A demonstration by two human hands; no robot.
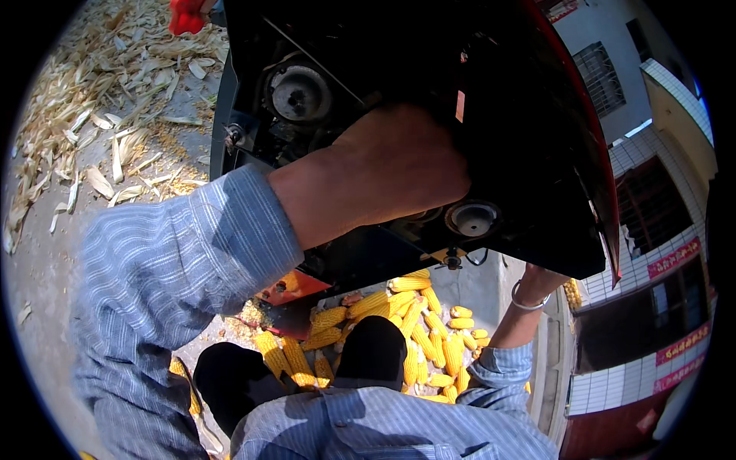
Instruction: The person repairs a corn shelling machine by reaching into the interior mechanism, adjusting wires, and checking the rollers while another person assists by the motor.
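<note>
Corn husks (115, 84) litter concrete ground (46, 307) beside one dark machine housing (529, 176). Between its two round metal pulleys (299, 92) (473, 220), the left hand (406, 157) curls; the right hand (543, 277) is partly hidden behind its lower right edge. I cannot tell either grip.

Carrying surface: grey ground (42, 287), hard and littered. Left of the dark machine (529, 161), dry pale corn husks (107, 84) lie in a dense, loose layer, with scattered yellow kernels (178, 144) among the pieces closer to the machine. On the machine's near side, yellow corn cobs (452, 353) lie heaped at mixed angles, many touching.
</note>
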